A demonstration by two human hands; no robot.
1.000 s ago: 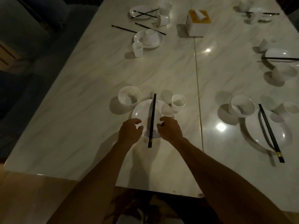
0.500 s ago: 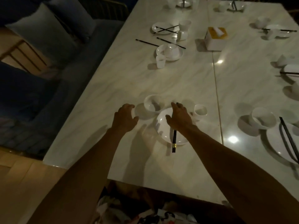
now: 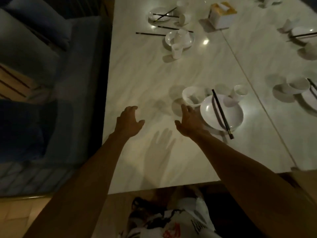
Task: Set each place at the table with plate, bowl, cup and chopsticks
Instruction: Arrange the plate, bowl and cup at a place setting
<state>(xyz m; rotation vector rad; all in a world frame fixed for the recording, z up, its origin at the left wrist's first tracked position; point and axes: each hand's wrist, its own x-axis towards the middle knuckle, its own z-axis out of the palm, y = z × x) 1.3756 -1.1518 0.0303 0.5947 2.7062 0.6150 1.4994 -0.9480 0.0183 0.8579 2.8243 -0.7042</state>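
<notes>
A white plate [image 3: 229, 115] lies on the marble table [image 3: 154, 78] with black chopsticks [image 3: 221, 112] laid across it. A white bowl [image 3: 192, 97] stands at the plate's upper left and a small white cup [image 3: 240, 91] at its upper right. My right hand [image 3: 190, 122] hovers open just left of the plate and below the bowl, touching neither. My left hand [image 3: 129, 122] hangs open over bare table further left, near the table's left edge. Both hands hold nothing.
Further back lies a plate with a bowl on it [image 3: 180, 39], a cup [image 3: 176, 51], loose chopsticks [image 3: 149, 34] and another plate [image 3: 160, 15]. A tissue box [image 3: 221, 14] stands at the back. More settings [image 3: 300, 85] line the right side. A blue sofa [image 3: 42, 66] flanks the table's left.
My right hand has come off the chopsticks and plate and moved left, open. My left hand has also shifted left. The view has swung to the left.
</notes>
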